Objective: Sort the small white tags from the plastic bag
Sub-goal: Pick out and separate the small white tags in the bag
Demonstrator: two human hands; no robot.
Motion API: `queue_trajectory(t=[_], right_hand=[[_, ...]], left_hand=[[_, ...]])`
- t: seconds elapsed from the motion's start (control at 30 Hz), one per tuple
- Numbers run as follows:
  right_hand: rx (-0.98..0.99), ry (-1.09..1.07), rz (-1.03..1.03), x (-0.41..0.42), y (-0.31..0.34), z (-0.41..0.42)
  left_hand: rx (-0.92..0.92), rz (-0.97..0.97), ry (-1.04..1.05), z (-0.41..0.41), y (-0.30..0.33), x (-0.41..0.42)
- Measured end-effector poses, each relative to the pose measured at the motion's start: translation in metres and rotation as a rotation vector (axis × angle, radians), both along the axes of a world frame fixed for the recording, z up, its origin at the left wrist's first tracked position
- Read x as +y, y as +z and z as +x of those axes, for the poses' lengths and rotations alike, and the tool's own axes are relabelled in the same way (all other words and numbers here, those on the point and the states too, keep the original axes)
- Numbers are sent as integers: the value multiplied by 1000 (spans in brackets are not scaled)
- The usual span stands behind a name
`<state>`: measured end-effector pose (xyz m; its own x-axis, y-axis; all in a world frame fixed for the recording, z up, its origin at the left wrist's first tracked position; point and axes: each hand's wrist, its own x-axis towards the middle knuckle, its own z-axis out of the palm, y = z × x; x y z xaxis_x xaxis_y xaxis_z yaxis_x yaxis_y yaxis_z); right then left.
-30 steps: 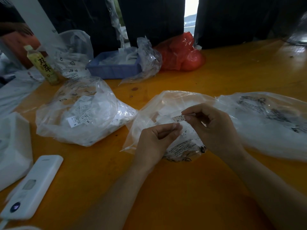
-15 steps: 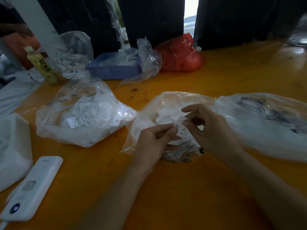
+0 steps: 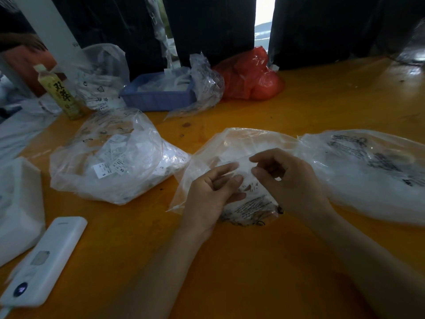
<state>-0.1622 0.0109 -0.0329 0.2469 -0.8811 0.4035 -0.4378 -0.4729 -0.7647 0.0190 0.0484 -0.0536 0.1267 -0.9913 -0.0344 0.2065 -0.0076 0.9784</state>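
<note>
A clear plastic bag (image 3: 230, 143) lies in the middle of the orange table (image 3: 322, 107), under both my hands. My right hand (image 3: 289, 180) pinches a small white tag (image 3: 250, 183) marked XL just above that bag; the tag is blurred. The relaxed fingertips of my left hand (image 3: 211, 194) touch the tag's left edge. To the left, a second clear bag (image 3: 115, 162) holds several white tags marked S and XS. At the right lies a third printed clear bag (image 3: 368, 171).
A blue tray (image 3: 158, 97) with plastic in it and a red bag (image 3: 250, 77) stand at the back. A drink bottle (image 3: 61, 93) stands back left. A white handheld device (image 3: 43, 261) and a white box (image 3: 18, 208) sit at the front left.
The tag has come down from fingertip height to just above the centre bag. My left hand's pinch has loosened and its fingers have spread. Both hands stayed over the bag.
</note>
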Motion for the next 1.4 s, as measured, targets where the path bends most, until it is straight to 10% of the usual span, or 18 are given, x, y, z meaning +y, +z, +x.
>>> queue_trajectory(t=[0.2,0.33,0.47,0.6,1.0,1.23,1.4], right_hand=[[-130,-122,3,-2,16,-10],[317,-390,-113,-30,38,-65],[976,-537,373,-65,27,-125],[1284,-417,362,-65,19,-118],[1049,-545,209,-70,6,-113],[688,-593,-20,-60,14,-101],[137,-296,-52,-25,34,-54]], left_hand=[[-447,-248,285,12,12,2],[-933,-601,814,69,38,0],[-1058,-350,1106,132,51,8],[-1174,-6,1006,153,40,9],[-1371,242,844,143,29,-1],[-1204,-44,1010,114,36,-4],[-984,-518,626,53,29,-3]])
